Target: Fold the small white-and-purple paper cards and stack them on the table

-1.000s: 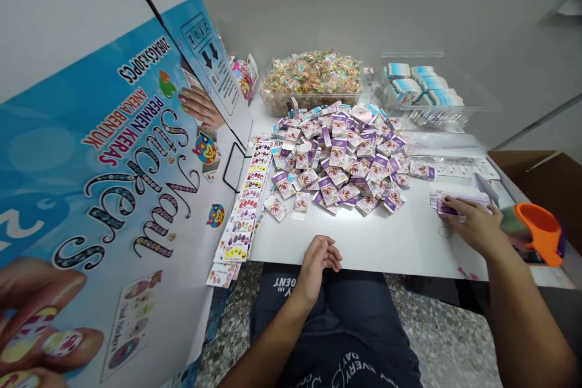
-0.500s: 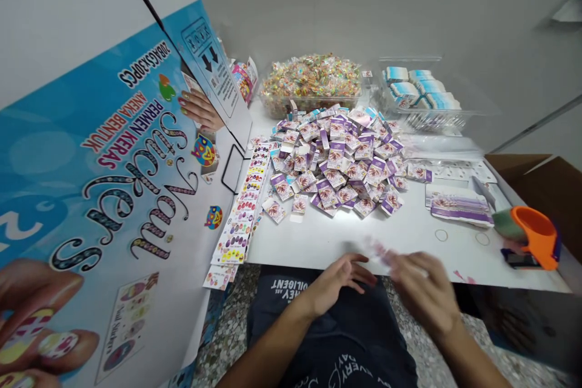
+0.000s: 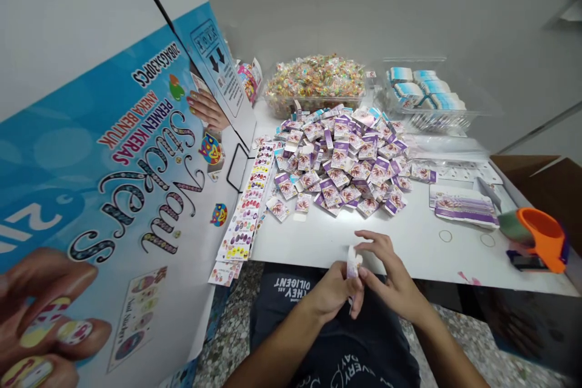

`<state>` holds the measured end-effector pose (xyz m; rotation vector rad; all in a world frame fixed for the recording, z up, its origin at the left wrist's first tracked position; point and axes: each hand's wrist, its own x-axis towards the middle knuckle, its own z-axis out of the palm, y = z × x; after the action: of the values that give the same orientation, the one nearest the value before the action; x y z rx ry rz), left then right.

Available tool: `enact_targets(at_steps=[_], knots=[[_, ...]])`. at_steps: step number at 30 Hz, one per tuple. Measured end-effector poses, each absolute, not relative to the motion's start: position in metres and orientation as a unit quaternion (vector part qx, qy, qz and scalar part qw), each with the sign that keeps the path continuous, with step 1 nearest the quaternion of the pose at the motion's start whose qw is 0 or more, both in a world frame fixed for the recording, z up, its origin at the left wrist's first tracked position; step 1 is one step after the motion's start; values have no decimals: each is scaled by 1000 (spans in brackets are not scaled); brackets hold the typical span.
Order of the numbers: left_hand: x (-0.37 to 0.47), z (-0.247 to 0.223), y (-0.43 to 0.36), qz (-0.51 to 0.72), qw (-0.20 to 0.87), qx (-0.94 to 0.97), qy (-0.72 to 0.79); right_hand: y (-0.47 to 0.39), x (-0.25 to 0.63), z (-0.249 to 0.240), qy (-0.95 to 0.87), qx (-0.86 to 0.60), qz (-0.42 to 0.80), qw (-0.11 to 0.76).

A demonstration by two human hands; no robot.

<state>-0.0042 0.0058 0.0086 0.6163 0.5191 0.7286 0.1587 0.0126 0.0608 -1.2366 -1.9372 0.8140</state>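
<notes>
- We have one small carton (image 3: 351, 267), pale with purplish print, standing roughly upright in our hands at the near edge of the white table (image 3: 300, 245); we take it as the centre of the clock.
- Our left hand (image 3: 331, 295), between 7 and 8 o'clock, is closed around the carton's lower part.
- Our right hand (image 3: 394, 282), between 3 and 4 o'clock, is half open, index finger and thumb spread apart beside the carton; we cannot tell whether they touch it.
- At 12 o'clock we see a loose heap of purple-and-white cartons (image 3: 339, 157), tilted every way.
- Behind the heap, between 11 and 12, wrapped sweets (image 3: 316, 76) fill a clear tub.
- At 1 o'clock another clear tub (image 3: 431, 110) holds blue-and-white bundles (image 3: 436, 85).
- At 2 o'clock we find a flat purple-and-white stack (image 3: 464, 206).
- Near 3 o'clock lie two thin loops (image 3: 451, 236), apart from each other, and, farther out, an orange tool (image 3: 541, 230).
- At 10 o'clock sticker sheets (image 3: 245, 212) overlap beside a big printed box (image 3: 150, 139).
</notes>
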Motion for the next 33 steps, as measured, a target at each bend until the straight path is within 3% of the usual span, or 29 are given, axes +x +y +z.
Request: enact_targets(at_steps=[5,10,15,20,23,29,33], knots=[[-9,3,6,309,890,292,163,24,158,71,-716,-355,548,248],[-9,0,4,291,883,314,190,22,155,74,-686,-311,604,262],[-18,20,12,346,810,393,265,22,159,89,-721,-347,556,225],[-20,34,20,373,788,357,336,24,156,80,-804,-438,350,197],[-13,30,19,412,790,258,373,20,148,59,-811,-448,296,231],[-8,29,19,449,789,91,410,11,125,23,-711,-472,293,431],[-18,21,19,404,829,111,369,13,116,25,-731,-407,317,446]])
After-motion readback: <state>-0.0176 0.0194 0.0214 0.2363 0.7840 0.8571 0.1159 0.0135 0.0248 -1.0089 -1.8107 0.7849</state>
